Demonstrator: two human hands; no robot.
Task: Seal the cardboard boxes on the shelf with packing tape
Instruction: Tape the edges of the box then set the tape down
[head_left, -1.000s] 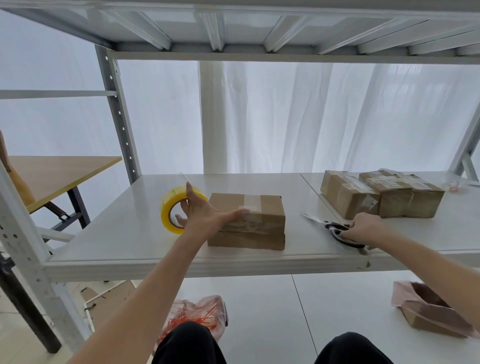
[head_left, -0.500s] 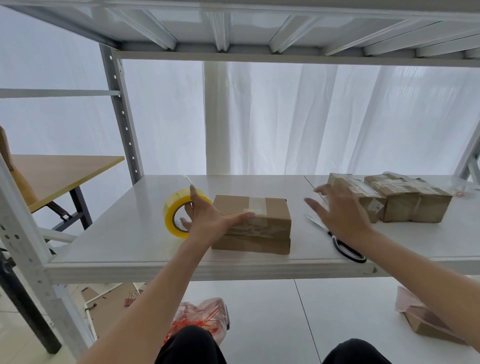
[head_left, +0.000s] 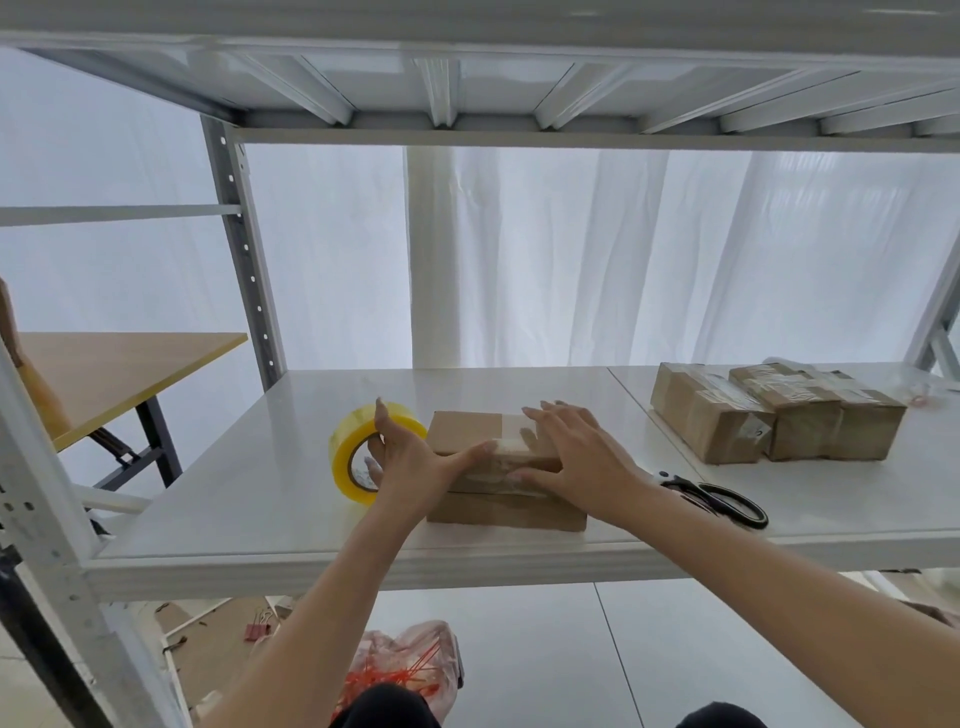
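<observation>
Presently the shelf (head_left: 234, 493) carries the box (head_left: 467, 434) at centre frame, long axis running left to right, with a tape strip crossing its top from front to back. Both hands are already on it: the right hand (head_left: 576, 457) lies flat with fingers spread over the right half, nearer the strip, so smoothing it down likely falls to that hand. The left hand (head_left: 410, 457) is splayed wide, its thumb across the box's near edge and its fingers against the upright roll (head_left: 345, 457) just left of the box, with no grip evident; the scissors (head_left: 727, 501) lie untouched at right.
</observation>
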